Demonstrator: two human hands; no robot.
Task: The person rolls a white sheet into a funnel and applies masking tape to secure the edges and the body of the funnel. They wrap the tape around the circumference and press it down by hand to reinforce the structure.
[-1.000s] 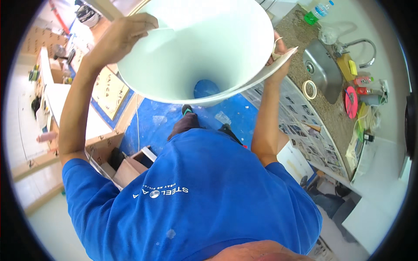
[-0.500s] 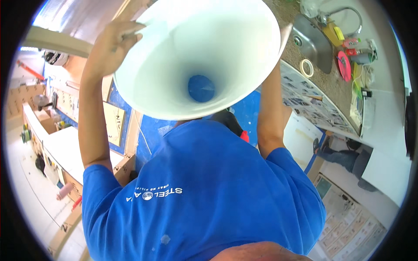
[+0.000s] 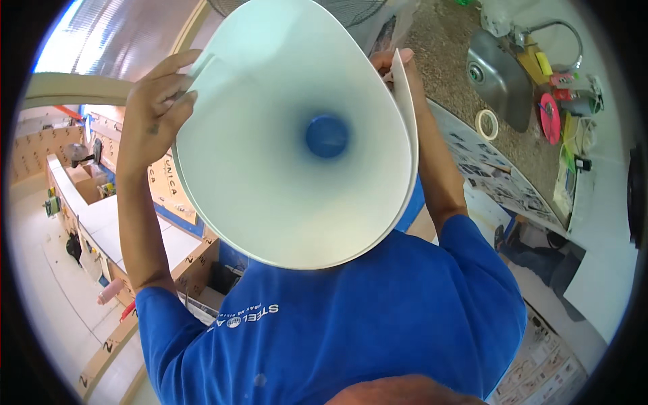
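A large white sheet (image 3: 290, 223) is rolled into a tube, its wide mouth facing up at me in front of my chest. Blue shows through the round far end. My left hand (image 3: 158, 108) pinches the rim on the left, fingertips on the edge and thumb bent toward it. On the far right, my right hand (image 3: 398, 64) grips the overlapping outer edge, which stands a little apart from the inner layer. Part of that hand is hidden behind the sheet. Both arms are raised around the roll.
On the right, a speckled countertop (image 3: 432, 67) holds a steel sink (image 3: 503, 88), a roll of tape (image 3: 486, 125) and a pink oval item (image 3: 550, 118). Another person's legs (image 3: 540, 260) show at lower right. A white-topped bench (image 3: 108, 223) stands left; a wire-mesh guard (image 3: 351, 10) is ahead.
The rolled sheet's near rim has come lower in view, toward my chest, and its mouth looks narrower. My left hand has shifted slightly left and down. More of my right hand now shows.
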